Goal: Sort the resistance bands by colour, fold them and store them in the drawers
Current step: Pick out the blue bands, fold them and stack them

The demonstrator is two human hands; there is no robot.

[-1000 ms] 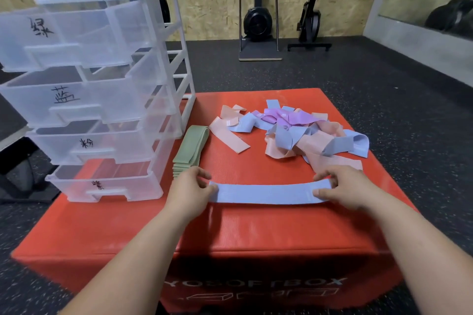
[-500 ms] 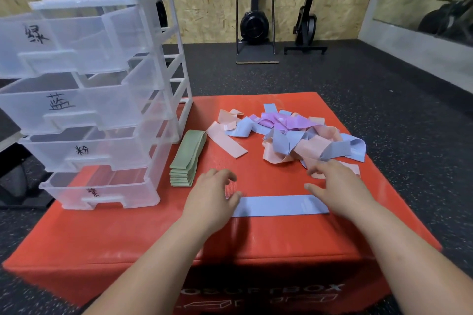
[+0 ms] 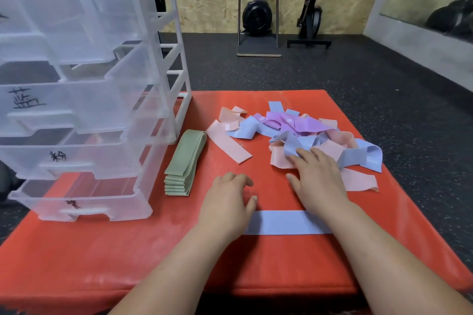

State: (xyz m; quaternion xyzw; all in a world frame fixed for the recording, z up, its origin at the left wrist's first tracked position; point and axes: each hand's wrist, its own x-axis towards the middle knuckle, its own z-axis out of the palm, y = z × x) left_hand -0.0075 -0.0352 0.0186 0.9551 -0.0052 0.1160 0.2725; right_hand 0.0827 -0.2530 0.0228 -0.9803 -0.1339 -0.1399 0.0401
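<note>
Right hand [image 3: 318, 181] lies palm-down at centre frame, fingers spread, tips on the band pile [image 3: 307, 140]. Left hand [image 3: 227, 202] hovers beside it, fingers loosely curled, empty.

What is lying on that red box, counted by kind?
Clear drawers: 4
Stack of folded green bands: 1
Flat blue band: 1
Loose pile of pink, blue and purple bands: 1, too tangled to count singly
Total: 7
</note>
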